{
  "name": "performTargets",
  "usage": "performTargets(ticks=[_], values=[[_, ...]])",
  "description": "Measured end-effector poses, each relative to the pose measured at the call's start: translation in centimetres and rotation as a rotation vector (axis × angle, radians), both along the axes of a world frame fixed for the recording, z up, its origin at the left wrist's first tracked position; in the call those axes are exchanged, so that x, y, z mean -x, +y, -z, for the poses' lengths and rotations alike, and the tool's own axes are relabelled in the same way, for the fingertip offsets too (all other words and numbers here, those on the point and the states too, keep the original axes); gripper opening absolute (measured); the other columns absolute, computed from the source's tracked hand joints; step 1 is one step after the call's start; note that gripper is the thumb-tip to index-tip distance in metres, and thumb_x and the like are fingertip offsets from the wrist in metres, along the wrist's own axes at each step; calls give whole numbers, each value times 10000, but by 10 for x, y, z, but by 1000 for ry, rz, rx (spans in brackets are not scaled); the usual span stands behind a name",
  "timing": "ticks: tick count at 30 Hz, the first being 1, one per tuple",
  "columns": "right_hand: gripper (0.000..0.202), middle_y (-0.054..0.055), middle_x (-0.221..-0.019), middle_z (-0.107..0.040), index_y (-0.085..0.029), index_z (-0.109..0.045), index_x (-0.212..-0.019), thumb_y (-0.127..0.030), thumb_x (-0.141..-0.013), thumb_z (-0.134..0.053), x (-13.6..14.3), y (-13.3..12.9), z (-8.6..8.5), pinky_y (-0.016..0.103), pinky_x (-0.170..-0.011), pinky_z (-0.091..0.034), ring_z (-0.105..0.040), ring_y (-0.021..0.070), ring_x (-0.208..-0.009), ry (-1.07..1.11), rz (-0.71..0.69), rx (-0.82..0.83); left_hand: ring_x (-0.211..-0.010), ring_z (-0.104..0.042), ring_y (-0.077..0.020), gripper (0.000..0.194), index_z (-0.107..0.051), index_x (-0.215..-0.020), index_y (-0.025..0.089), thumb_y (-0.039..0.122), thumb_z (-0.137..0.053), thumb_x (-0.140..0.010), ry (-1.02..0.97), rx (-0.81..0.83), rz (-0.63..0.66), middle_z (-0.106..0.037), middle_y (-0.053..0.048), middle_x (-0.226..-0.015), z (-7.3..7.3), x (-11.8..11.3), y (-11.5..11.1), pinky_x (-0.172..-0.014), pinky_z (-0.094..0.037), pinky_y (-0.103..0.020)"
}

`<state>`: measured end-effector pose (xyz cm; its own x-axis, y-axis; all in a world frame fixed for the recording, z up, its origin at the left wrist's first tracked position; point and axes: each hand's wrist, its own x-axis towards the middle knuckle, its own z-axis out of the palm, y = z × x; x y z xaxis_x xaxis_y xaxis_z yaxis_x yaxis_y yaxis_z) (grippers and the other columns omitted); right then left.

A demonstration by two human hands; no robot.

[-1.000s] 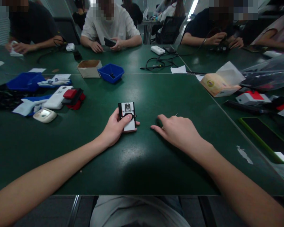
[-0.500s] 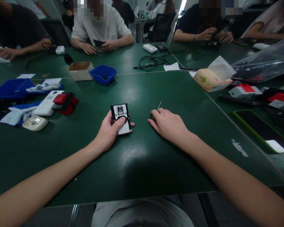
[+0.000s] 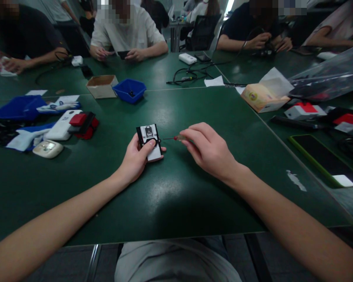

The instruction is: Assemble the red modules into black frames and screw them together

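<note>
My left hand (image 3: 137,156) is closed around a small flat black-and-white device (image 3: 154,154), its thumb pressed on a black part across the middle. A dark square piece shows in the device's upper half. Pinched between the thumb and fingers of my right hand (image 3: 210,147) is a small screwdriver (image 3: 180,138) with a clear handle and a red collar. Its thin shaft points left, with the tip close to the device's right edge; whether it touches I cannot tell.
To the left lie a white power bank (image 3: 65,124), red-and-black blocks (image 3: 82,124), gloves (image 3: 26,138) and a blue tray (image 3: 20,107). Ahead stand a cardboard box (image 3: 102,88) and a blue bin (image 3: 131,92). Rightward are a tissue pack (image 3: 261,96) and a green-edged phone (image 3: 320,156). Several people sit across.
My right hand has lifted and turned the screwdriver from pointing up and away to pointing left at the device. My left hand keeps its hold on the device.
</note>
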<state>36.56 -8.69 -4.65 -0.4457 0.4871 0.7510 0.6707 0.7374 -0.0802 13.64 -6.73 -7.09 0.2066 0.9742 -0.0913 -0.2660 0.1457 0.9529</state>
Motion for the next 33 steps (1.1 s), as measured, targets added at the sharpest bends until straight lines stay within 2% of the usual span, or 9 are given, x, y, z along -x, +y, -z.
performTargets(ticks=[4, 6, 8, 13, 19, 26, 33], values=[[143, 68, -954, -716, -184, -584, -1166, -206, -1030, -546, -2, -11, -11, 315, -744, -575, -661, 182, -837, 36, -129, -183, -852, -766, -215, 588, -507, -1233, 197, 396, -837, -790, 15, -1, 6, -652, -79, -1183, 1, 1, 0, -681, -679, -344], [138, 51, -907, -730, -184, -582, -1161, -212, -1040, -524, -3, -18, -17, 311, -708, -576, -674, 170, -789, 25, -187, -177, -861, -764, -216, 576, -510, -1229, 195, 398, -832, -796, 13, -7, 9, -657, -77, -1165, 2, 2, 0, -688, -680, -347], [125, 56, -895, -746, -177, -593, -1134, -187, -1036, -516, -4, -23, -21, 314, -742, -590, -705, 171, -822, -2, -213, -121, -862, -763, -214, 570, -515, -1219, 195, 398, -835, -793, 7, -17, 16, -665, -68, -1132, 2, 2, 1, -697, -679, -343], [118, 72, -879, -756, -151, -598, -1125, -176, -1020, -551, -3, -24, -21, 318, -719, -594, -711, 182, -783, -8, -203, -135, -892, -769, -225, 580, -519, -1223, 196, 399, -844, -788, 10, -53, 15, -680, -64, -1108, 5, 1, 2, -718, -672, -323], [90, 46, -848, -747, -187, -598, -1099, -203, -1013, -581, -4, -20, -18, 292, -695, -586, -706, 175, -747, 37, -184, -173, -886, -773, -230, 560, -515, -1210, 190, 406, -833, -803, 16, -59, 24, -672, -81, -1149, 7, 2, 2, -718, -670, -335], [86, 50, -839, -736, -163, -603, -1062, -220, -1034, -546, -2, -19, -18, 282, -677, -551, -680, 163, -725, 30, -186, -187, -894, -770, -228, 584, -513, -1212, 200, 414, -847, -784, 13, -46, 12, -678, -67, -1127, 4, 0, 1, -705, -669, -322], [121, 46, -859, -745, -187, -624, -1059, -270, -1042, -538, -3, -25, -23, 289, -677, -551, -681, 160, -732, -56, -200, -97, -877, -768, -222, 551, -513, -1211, 209, 423, -823, -809, 65, -65, 20, -689, -70, -1123, 5, 2, -1, -723, -670, -339]])
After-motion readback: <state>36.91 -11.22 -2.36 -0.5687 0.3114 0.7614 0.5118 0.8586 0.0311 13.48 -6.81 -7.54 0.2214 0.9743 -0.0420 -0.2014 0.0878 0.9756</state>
